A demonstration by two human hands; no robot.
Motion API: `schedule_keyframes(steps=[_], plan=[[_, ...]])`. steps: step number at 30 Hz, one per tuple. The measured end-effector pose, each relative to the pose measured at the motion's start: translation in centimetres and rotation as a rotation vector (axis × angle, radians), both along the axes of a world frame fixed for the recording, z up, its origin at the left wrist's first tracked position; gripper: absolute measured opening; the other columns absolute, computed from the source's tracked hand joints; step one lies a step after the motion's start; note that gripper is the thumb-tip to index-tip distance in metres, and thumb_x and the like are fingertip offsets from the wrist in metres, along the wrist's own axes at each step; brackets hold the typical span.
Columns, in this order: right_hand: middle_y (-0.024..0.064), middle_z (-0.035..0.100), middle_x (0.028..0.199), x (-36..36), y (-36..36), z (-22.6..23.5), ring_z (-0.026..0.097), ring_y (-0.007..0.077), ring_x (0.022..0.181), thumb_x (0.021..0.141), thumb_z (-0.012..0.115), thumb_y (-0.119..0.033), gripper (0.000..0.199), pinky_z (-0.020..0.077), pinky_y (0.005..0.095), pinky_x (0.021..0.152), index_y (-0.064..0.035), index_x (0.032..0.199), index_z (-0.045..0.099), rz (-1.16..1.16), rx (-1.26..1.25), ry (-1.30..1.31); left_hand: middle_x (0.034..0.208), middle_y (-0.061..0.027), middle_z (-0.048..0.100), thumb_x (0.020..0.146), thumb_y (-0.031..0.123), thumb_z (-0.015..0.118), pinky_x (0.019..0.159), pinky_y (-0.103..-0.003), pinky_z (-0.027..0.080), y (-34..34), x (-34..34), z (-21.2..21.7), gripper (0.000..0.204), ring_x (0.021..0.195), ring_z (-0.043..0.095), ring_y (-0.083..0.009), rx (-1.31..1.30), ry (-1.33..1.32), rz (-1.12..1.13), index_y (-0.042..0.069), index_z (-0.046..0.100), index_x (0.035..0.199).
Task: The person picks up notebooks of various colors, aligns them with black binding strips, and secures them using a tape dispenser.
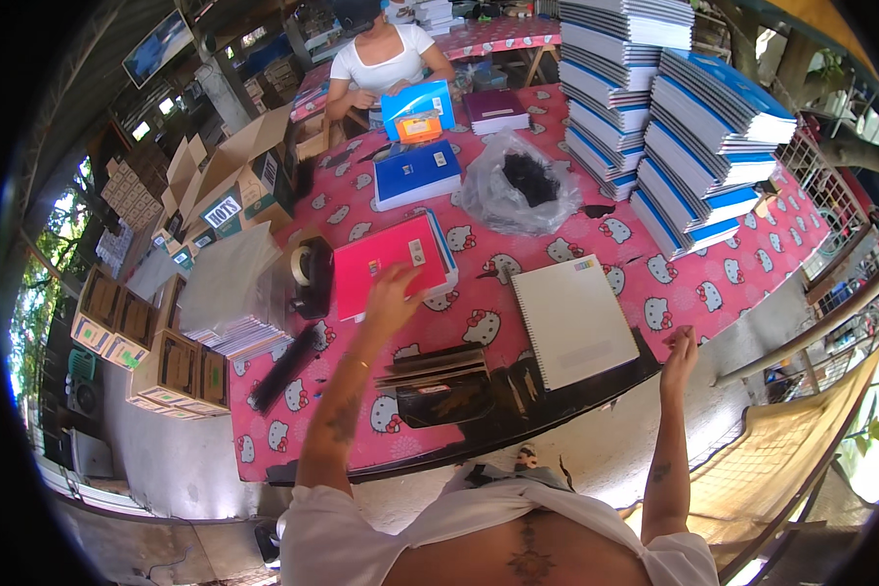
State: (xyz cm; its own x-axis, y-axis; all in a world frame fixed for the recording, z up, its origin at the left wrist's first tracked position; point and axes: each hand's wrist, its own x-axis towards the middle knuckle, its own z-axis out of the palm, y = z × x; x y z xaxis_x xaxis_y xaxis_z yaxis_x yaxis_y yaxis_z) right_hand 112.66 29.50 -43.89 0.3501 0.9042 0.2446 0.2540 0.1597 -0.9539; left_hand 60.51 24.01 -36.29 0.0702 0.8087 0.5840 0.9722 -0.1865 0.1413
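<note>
My left hand point(393, 301) reaches over a pink-red notebook point(371, 259) on top of a short stack, its fingers loosely spread at the cover's lower right part. My right hand point(681, 357) is raised by the table's near right edge, fingers curled together; whatever they may hold is too small to make out. Between the hands lies a closed spiral notebook point(571, 322) with a pale cover and its coil along the left side. A dark box with brown card dividers point(439, 386) sits at the near edge, left of that notebook.
A black tape dispenser point(311, 276) and plastic-covered notebooks point(227, 293) stand at left. Beyond are blue notebooks point(417, 176) and a clear bag of black pieces point(523, 181). Tall notebook stacks point(693, 146) rise at right. Across the pink table point(479, 327), a person point(386, 59) handles a blue folder.
</note>
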Motion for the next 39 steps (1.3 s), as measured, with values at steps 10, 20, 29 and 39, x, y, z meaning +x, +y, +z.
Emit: schedule_keyframes(steps=[10,20,29,39], plan=[[0.0102,0.068,0.113,-23.6,-2.1,8.5,0.066,0.0257,0.109,0.098,0.063,-0.039,0.049,0.0533,0.0420,0.094,-0.0017,0.129,0.057,1.007,-0.842,1.030,0.114,-0.0189,0.067,0.091,0.010,0.060,0.086,-0.046,0.056,-3.8,-1.7,-2.5,0.025,0.098,0.068,-0.0367,-0.179,-0.045,-0.102,0.004,0.061,0.115],[0.0121,0.069,0.103,-26.1,-2.2,7.5,0.071,0.0234,0.091,0.095,0.065,-0.008,0.026,0.0610,0.0404,0.077,-0.0019,0.120,0.061,1.224,-0.446,0.505,0.108,-0.0099,0.071,0.093,0.018,0.071,0.083,-0.034,0.055,-10.6,-3.7,4.7,0.039,0.097,0.068,-0.0191,-0.028,-1.406,-0.331,0.000,0.060,0.126],[0.0061,0.071,0.106,-20.3,-3.9,3.7,0.068,0.0188,0.098,0.094,0.066,-0.006,0.020,0.0547,0.0371,0.087,-0.0047,0.115,0.066,1.191,-0.230,0.452,0.092,-0.0037,0.073,0.094,0.013,0.070,0.075,-0.026,0.052,-16.1,2.5,3.4,0.018,0.084,0.064,-0.0081,-0.249,-1.089,-0.281,-0.001,0.071,0.104],[0.0035,0.067,0.112,-24.6,-10.2,-0.9,0.061,0.0143,0.109,0.087,0.077,-0.011,0.041,0.0468,0.0308,0.097,-0.0023,0.123,0.059,0.956,-0.341,0.382,0.113,-0.0068,0.064,0.084,0.003,0.075,0.081,-0.029,0.053,-17.2,-2.5,-3.6,0.062,0.103,0.061,-0.0129,-0.412,-1.236,-0.201,0.001,0.041,0.136]])
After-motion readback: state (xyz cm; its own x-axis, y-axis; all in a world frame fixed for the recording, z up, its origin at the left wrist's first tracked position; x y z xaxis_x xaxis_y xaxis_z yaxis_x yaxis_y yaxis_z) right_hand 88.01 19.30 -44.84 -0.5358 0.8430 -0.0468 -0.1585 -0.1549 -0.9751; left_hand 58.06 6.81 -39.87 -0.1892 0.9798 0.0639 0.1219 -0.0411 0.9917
